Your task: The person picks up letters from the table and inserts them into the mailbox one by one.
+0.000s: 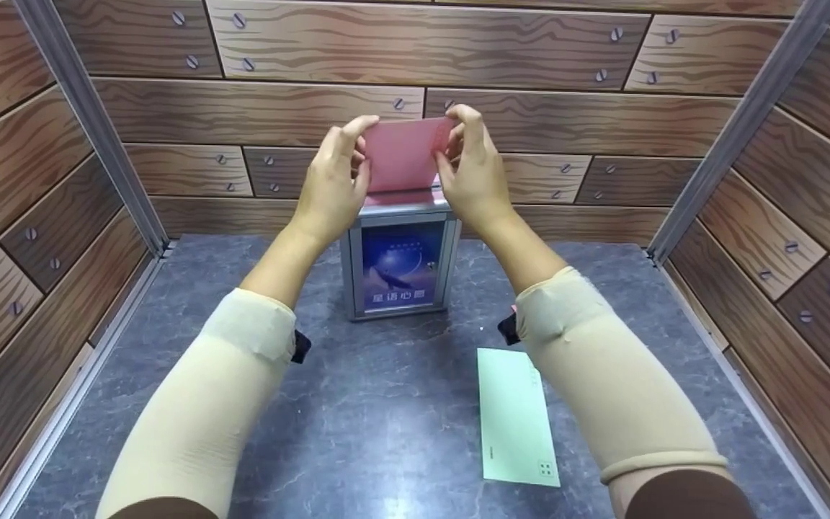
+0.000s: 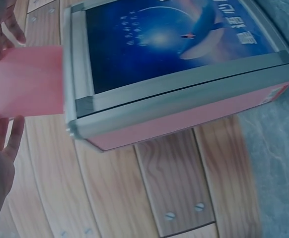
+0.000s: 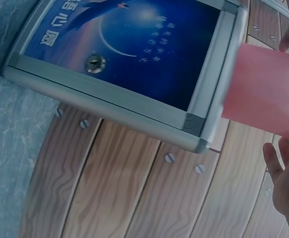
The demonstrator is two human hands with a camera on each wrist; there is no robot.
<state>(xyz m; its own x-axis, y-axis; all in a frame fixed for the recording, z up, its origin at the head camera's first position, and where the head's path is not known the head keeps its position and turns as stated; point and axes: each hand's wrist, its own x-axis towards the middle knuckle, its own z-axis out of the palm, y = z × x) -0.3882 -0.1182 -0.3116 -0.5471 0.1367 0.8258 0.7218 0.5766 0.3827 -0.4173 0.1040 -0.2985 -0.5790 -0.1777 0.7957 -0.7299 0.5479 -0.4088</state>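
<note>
Wood-plank walls (image 1: 415,47) rise around a grey marbled floor (image 1: 372,404), where a metal-framed box (image 1: 400,267) stands near the middle of the head view. At 12 o'clock, upright at the box's top, is a pink envelope (image 1: 400,155); whether its lower edge sits inside cannot be told. The left hand (image 1: 332,173) pinches its 9 o'clock edge, the right hand (image 1: 476,173) its 3 o'clock edge. It should prove light, bendy and easily creased, best held gently by both sides. A green envelope (image 1: 516,418) lies at 5 o'clock.
</note>
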